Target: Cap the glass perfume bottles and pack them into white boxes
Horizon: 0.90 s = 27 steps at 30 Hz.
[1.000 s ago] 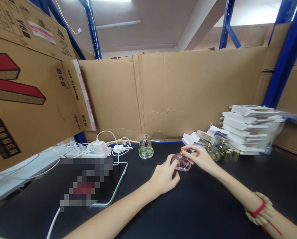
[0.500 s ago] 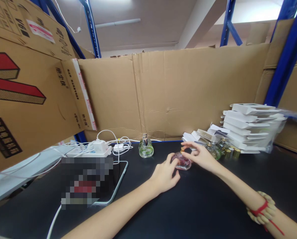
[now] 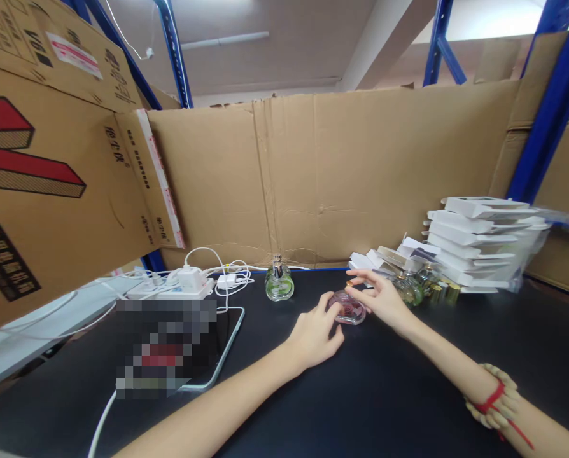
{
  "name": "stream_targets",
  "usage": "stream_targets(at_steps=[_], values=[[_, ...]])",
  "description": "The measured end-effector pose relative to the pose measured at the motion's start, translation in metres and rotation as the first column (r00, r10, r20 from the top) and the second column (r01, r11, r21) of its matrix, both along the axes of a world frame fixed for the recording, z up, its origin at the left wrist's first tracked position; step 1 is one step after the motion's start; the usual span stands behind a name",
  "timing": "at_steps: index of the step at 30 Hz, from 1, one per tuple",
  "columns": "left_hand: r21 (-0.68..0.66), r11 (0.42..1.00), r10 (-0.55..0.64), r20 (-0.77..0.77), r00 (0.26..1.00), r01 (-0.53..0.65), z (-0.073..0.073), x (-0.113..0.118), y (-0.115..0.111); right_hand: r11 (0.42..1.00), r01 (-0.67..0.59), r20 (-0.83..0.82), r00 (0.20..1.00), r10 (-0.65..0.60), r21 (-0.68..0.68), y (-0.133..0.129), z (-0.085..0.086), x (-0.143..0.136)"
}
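Brown cardboard panels wall in the far side of our black tabletop, with blue metal shelf posts rising left and right. Near the middle, a pink glass perfume bottle rests on the tabletop between our two hands. Our left hand is half curled, its fingers holding the bottle's left side while the thumb stands apart. Our right hand has thumb and forefinger nearly together, pinching a small gold-coloured piece by the bottle's far edge; whether that piece touches the glass we cannot tell. Farther left, a green-tinted perfume bottle stands upright near the cardboard. Beyond our right hand, other glass bottles crowd beside gold-coloured caps, next to a stack of white boxes. On the left we see a tablet-like device, partly pixelated, and a white power strip among tangled cables. We wear a beaded bracelet on the right wrist.
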<state>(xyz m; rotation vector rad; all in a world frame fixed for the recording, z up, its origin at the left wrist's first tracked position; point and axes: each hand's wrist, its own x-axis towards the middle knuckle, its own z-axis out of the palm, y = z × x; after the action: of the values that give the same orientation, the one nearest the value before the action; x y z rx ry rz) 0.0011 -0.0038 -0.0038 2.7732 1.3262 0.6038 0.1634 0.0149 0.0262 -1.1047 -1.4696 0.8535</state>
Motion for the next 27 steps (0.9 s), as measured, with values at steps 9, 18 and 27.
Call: stream_targets(at_steps=[9, 18, 27], values=[[0.02, 1.0, -0.003, 0.006, 1.0, 0.002, -0.0025, 0.0002, 0.001, 0.998, -0.039, -0.019, 0.999, 0.038, -0.048, -0.0009, -0.003, -0.0034], [0.001, 1.0, -0.019, 0.026, 0.999, 0.019, -0.0007, -0.0003, 0.0003, 0.997, 0.07, -0.038, 0.997, -0.071, -0.012, -0.002, -0.0056, -0.0065], [-0.004, 1.0, -0.013, 0.037, 0.999, 0.013, -0.0011, -0.0004, -0.0007, 0.994, 0.068, -0.181, 0.98, -0.082, -0.08, -0.0018, -0.0013, -0.0085]])
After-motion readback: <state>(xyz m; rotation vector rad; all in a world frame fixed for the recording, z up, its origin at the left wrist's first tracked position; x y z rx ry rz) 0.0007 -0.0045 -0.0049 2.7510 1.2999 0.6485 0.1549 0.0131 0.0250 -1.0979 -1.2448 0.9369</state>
